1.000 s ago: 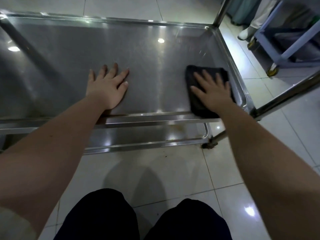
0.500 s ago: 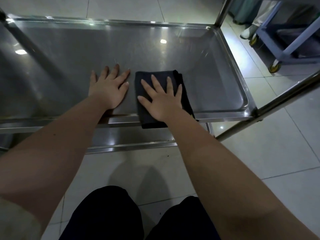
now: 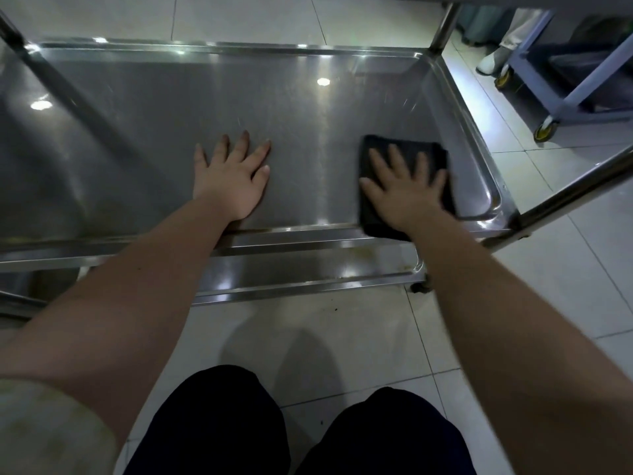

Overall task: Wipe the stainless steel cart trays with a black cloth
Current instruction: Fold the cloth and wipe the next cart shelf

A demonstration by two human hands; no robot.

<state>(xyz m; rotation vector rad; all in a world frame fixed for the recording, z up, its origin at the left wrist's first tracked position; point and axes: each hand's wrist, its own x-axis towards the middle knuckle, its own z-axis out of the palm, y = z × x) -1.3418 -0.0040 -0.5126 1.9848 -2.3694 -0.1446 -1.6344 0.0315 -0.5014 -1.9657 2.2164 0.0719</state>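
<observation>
Two flat hands are on the upper stainless steel cart tray [image 3: 171,132]. Our left hand [image 3: 231,180] rests bare on the metal, fingers straight and slightly spread, holding nothing. Our right hand [image 3: 404,193] presses a folded black cloth [image 3: 426,154] down with straight, splayed fingers, none curled round it. The cloth lies under that palm, reaching just past the fingertips and out on the little-finger side, near the tray's raised side wall. Its edge behind the wrist appears to lap over the near rim.

We judge the first risk to be the cloth itself. Only downward pressure pins it, so a fast stroke or a lightened palm could let the hand slide off it or bunch it up. Pulled back toward the wrist, it could drop over the rim onto the lower steel tray [image 3: 291,272] or the pale floor tiles [image 3: 342,337] and pick up dirt. Pushed further out past the little finger, our knuckles could knock the wall, and the rounded corner there could go unwiped. What looks like a caster [image 3: 419,287] sits below our right wrist, so a hard sideways push might roll the cart unless the left hand bears down. The lower tray shows yellowish marks and looks not yet wiped.
</observation>
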